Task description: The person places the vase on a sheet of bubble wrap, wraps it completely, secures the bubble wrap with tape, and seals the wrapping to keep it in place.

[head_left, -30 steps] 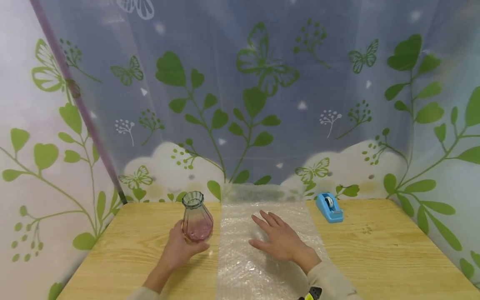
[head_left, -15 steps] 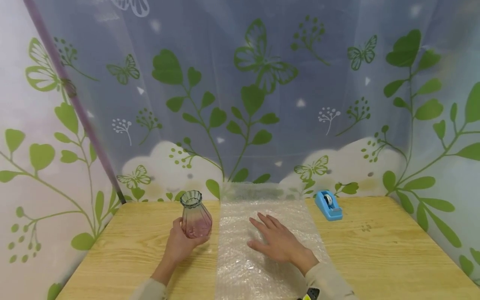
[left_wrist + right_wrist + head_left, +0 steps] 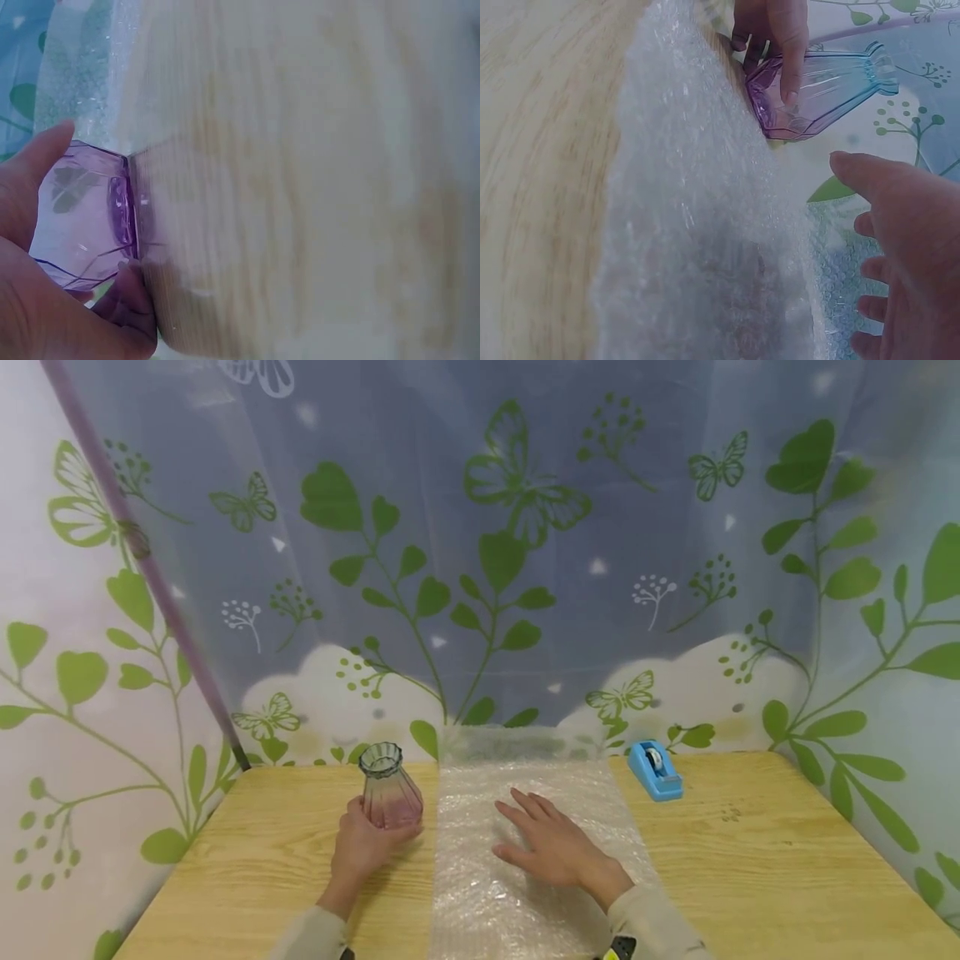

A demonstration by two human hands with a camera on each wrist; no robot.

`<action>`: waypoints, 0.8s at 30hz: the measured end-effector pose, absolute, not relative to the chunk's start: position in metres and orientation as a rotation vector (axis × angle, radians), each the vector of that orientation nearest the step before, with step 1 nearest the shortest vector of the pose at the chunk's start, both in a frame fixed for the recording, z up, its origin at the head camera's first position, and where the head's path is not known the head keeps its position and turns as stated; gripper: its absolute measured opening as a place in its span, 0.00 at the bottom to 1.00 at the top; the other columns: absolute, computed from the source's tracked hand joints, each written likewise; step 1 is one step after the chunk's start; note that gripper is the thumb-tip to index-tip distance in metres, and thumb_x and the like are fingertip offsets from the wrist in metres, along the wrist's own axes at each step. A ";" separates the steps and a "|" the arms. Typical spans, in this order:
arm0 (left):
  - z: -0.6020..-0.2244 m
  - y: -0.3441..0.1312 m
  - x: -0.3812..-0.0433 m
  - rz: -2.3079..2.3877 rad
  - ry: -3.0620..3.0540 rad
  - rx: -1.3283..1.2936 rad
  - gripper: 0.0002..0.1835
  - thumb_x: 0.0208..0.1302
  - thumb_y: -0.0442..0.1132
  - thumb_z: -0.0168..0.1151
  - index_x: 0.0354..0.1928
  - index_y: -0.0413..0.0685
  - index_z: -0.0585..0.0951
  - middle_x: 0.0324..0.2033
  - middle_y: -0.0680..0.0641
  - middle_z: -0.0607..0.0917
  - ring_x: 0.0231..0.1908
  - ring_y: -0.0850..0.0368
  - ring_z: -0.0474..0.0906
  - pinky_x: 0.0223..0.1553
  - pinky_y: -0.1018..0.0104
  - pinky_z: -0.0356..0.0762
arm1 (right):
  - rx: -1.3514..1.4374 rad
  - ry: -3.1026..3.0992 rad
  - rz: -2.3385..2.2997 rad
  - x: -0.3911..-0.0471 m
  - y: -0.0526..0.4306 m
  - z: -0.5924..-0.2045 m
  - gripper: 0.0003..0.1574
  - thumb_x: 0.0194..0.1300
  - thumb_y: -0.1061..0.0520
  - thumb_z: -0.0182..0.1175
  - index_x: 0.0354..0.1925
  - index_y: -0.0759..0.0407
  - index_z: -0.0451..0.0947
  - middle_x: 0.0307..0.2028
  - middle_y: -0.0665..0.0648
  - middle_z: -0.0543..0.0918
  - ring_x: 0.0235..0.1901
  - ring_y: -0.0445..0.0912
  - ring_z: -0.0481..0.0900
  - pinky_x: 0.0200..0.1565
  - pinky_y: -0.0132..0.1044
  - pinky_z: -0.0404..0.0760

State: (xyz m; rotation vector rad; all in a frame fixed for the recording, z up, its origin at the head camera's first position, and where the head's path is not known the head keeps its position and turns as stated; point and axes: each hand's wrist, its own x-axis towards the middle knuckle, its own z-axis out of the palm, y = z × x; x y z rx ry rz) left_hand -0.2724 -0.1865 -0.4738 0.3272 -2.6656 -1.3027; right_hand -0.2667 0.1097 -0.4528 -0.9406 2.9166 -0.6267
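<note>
A faceted glass vase [image 3: 392, 797], smoky green at its fluted mouth and pink-purple toward the base, stands at the left of the bubble wrap. My left hand [image 3: 360, 843] grips its lower part, thumb across the near side and fingers behind. In the left wrist view, the purple base [image 3: 120, 214] of the vase is right at the wooden surface. My right hand [image 3: 551, 843] is spread over the sheet of bubble wrap [image 3: 480, 893], its fingers fairly straight and holding nothing. From the right wrist, the whole vase shows beyond my right thumb.
A blue tape dispenser [image 3: 656, 770] with a roll in it sits at the back right of the wooden table [image 3: 765, 860]. The bubble wrap's far end rises against the patterned curtain [image 3: 517, 635] behind the table. More curtain hangs at both sides.
My left thumb has closed in against the vase's lower side, and the left forearm has shifted right. The vase has hardly moved. My right hand stays nearly still over the bubble wrap.
</note>
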 end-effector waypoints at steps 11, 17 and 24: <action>-0.473 -0.185 -0.273 -1.361 -2.631 0.306 0.59 0.40 0.55 0.78 0.66 0.32 0.55 0.54 0.27 0.69 0.54 0.32 0.69 0.53 0.41 0.68 | -0.958 2.919 -0.642 -0.264 0.115 -0.448 0.37 0.71 0.41 0.49 0.70 0.58 0.59 0.71 0.65 0.54 0.67 0.65 0.52 0.62 0.59 0.57; -0.474 -0.183 -0.274 -1.342 -2.628 0.339 0.55 0.40 0.50 0.78 0.64 0.31 0.56 0.53 0.27 0.70 0.53 0.31 0.67 0.53 0.41 0.67 | -0.948 2.893 -0.688 -0.262 0.119 -0.446 0.36 0.71 0.42 0.49 0.70 0.58 0.60 0.71 0.65 0.53 0.68 0.65 0.52 0.62 0.60 0.57; -0.473 -0.179 -0.274 -1.433 -2.588 0.395 0.57 0.41 0.46 0.78 0.66 0.33 0.51 0.57 0.24 0.67 0.57 0.30 0.66 0.56 0.40 0.64 | -0.947 2.891 -0.698 -0.260 0.124 -0.448 0.37 0.71 0.41 0.49 0.69 0.58 0.61 0.71 0.65 0.54 0.67 0.64 0.53 0.61 0.60 0.59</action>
